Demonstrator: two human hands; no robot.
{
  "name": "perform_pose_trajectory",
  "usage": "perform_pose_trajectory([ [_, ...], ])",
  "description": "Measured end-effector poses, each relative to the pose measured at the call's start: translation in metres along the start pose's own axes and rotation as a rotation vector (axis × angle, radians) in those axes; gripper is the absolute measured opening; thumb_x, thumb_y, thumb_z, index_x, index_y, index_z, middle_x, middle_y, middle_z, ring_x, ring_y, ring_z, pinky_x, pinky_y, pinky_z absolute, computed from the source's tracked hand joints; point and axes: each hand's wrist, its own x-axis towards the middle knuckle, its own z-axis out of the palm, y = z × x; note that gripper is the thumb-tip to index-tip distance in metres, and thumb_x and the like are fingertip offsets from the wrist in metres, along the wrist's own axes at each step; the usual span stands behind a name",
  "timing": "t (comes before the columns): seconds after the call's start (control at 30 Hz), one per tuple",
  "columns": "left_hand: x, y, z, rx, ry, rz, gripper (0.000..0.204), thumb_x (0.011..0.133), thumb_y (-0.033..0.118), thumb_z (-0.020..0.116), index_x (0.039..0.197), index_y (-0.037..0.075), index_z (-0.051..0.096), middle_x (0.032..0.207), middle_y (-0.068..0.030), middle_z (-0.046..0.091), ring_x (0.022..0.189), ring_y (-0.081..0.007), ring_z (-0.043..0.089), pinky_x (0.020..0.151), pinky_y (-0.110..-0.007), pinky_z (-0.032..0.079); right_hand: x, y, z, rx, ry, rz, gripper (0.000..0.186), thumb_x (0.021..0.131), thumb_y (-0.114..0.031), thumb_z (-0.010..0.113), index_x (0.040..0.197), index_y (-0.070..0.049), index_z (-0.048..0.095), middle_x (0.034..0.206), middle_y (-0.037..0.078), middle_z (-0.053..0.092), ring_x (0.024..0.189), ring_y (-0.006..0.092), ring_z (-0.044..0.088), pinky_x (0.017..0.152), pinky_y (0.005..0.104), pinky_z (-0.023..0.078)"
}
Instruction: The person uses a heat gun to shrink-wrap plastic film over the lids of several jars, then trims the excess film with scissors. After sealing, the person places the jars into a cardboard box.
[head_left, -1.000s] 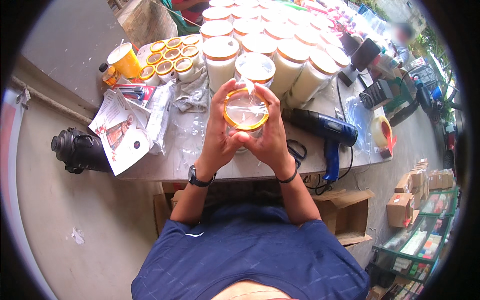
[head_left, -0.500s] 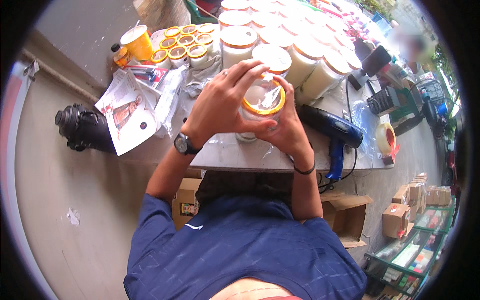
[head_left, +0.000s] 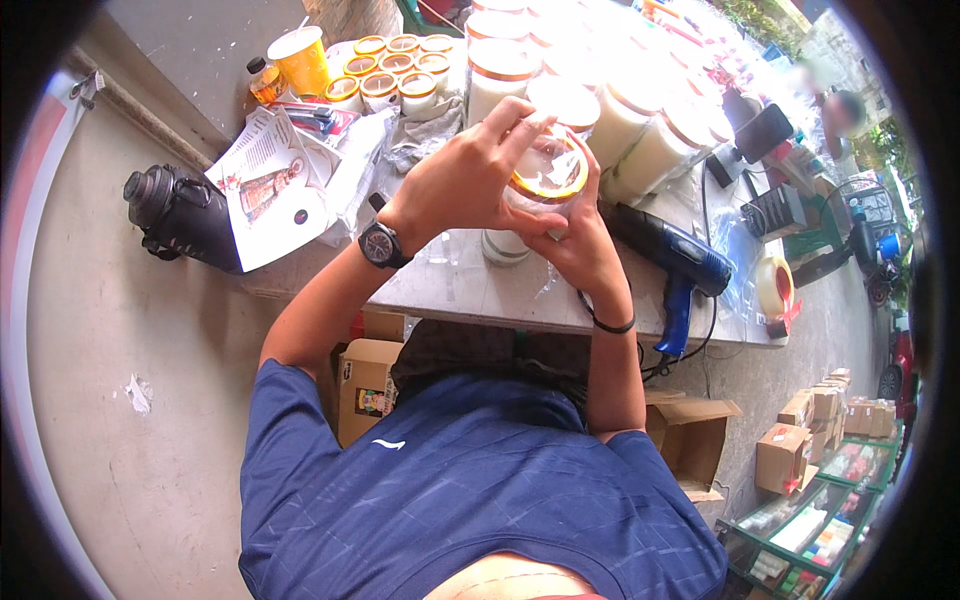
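Observation:
Between my hands is a gold-rimmed glass jar candle [head_left: 548,188] with crinkled clear plastic over its top. My left hand [head_left: 465,175] curls round its left side, fingers at the far rim and thumb at the near side. On the right, my right hand [head_left: 583,245] wraps the jar, its fingers partly hidden behind it. Below my left hand a glass base [head_left: 505,248] shows on the table; I cannot tell if it belongs to the same jar. Just right of my right hand lies a blue and black heat gun [head_left: 680,262].
Tall white jar candles [head_left: 640,130] crowd the back, with several small gold-rimmed candles [head_left: 380,85] to their left. A yellow cup [head_left: 298,62], printed sheet [head_left: 262,190] and black flask [head_left: 180,215] are at left. A tape roll [head_left: 773,285] lies at the right edge. An open carton [head_left: 690,445] is below.
The whole scene has shifted a little to the right in the picture, at the table's left part most. My left hand's fingers have moved slightly at the jar's rim; both hands keep hold of it.

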Motion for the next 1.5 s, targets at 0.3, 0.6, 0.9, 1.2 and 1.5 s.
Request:
perform_pose_trajectory([
  [0.3, 0.000, 0.001, 0.002, -0.017, 0.008, -0.005, 0.093, 0.069, 0.054, 0.085, 0.133, -0.003, 0.049, 0.120, -0.0175, 0.055, 0.109, -0.0337, 0.063, 0.090, -0.040, 0.055, 0.000, 0.001, -0.001, 0.024, -0.010, 0.019, 0.110, 0.073, -0.001, 0.080, 0.153, -0.006, 0.003, 0.147, 0.023, 0.037, 0.137, 0.0312, 0.040, 0.115, 0.0420, 0.033],
  [0.6, -0.018, 0.011, 0.030, -0.361, 0.235, -0.140, 0.099, 0.064, 0.044, 0.092, 0.138, -0.002, 0.044, 0.132, -0.0192, 0.052, 0.123, -0.0340, 0.053, 0.106, -0.043, 0.041, -0.005, -0.002, -0.002, 0.621, -0.008, -0.027, 0.108, 0.088, -0.076, 0.046, 0.157, -0.003, 0.007, 0.162, 0.017, 0.012, 0.151, 0.0267, 0.008, 0.122, 0.0423, 0.006],
  [0.9, -0.025, 0.020, 0.051, -0.353, 0.326, -0.245, 0.089, 0.059, 0.027, 0.092, 0.130, 0.002, 0.045, 0.128, -0.0197, 0.050, 0.123, -0.0357, 0.048, 0.105, -0.045, 0.040, -0.005, 0.001, -0.011, 0.025, 0.071, -0.012, 0.085, 0.091, -0.049, 0.066, 0.153, -0.008, 0.025, 0.138, 0.018, 0.044, 0.132, 0.0331, 0.041, 0.112, 0.0429, 0.026],
  [1.2, -0.037, 0.016, 0.045, -0.533, 0.104, -0.283, 0.103, 0.070, 0.044, 0.087, 0.142, -0.003, 0.030, 0.145, -0.0205, 0.038, 0.137, -0.0325, 0.040, 0.112, -0.041, 0.033, -0.003, 0.003, -0.022, 0.002, -0.018, -0.016, 0.084, 0.093, -0.053, 0.061, 0.153, -0.008, 0.026, 0.136, 0.018, 0.042, 0.130, 0.0354, 0.040, 0.111, 0.0438, 0.027],
  [1.5, -0.050, 0.020, 0.061, -0.814, 0.236, -0.397, 0.076, 0.103, 0.058, 0.032, 0.146, -0.005, 0.032, 0.141, -0.0172, 0.046, 0.133, -0.0275, 0.043, 0.111, -0.036, 0.032, -0.013, 0.005, -0.006, 0.039, 0.076, -0.010, 0.080, 0.100, -0.055, 0.046, 0.154, -0.002, 0.020, 0.142, 0.022, 0.036, 0.137, 0.0384, 0.032, 0.117, 0.0452, 0.020],
])
